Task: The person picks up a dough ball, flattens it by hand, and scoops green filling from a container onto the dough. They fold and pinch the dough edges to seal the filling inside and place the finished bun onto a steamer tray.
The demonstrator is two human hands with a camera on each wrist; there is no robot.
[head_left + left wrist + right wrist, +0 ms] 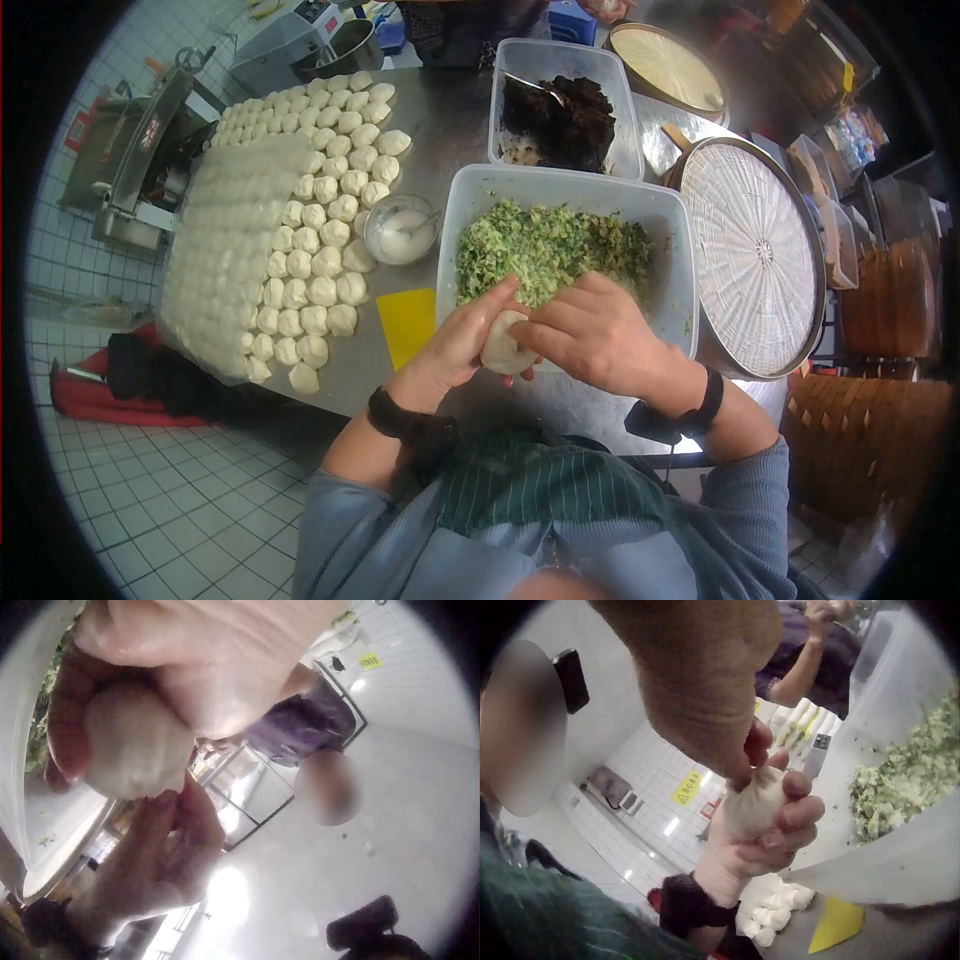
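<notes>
While the left hand [452, 348] cups the dough bun [502, 347] and the right hand [597, 335] pinches its top, at six o'clock of the filling tub [560, 180], sealing seems underway; finishing calls for small, even pleats.

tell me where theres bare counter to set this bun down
Bare steel counter lies between the dough balls and the dark filling tub, and along the front edge under the left hand and right hand, right of the yellow scraper. The left is packed with dough balls; the green filling tub and steamer tray fill the right.
</notes>
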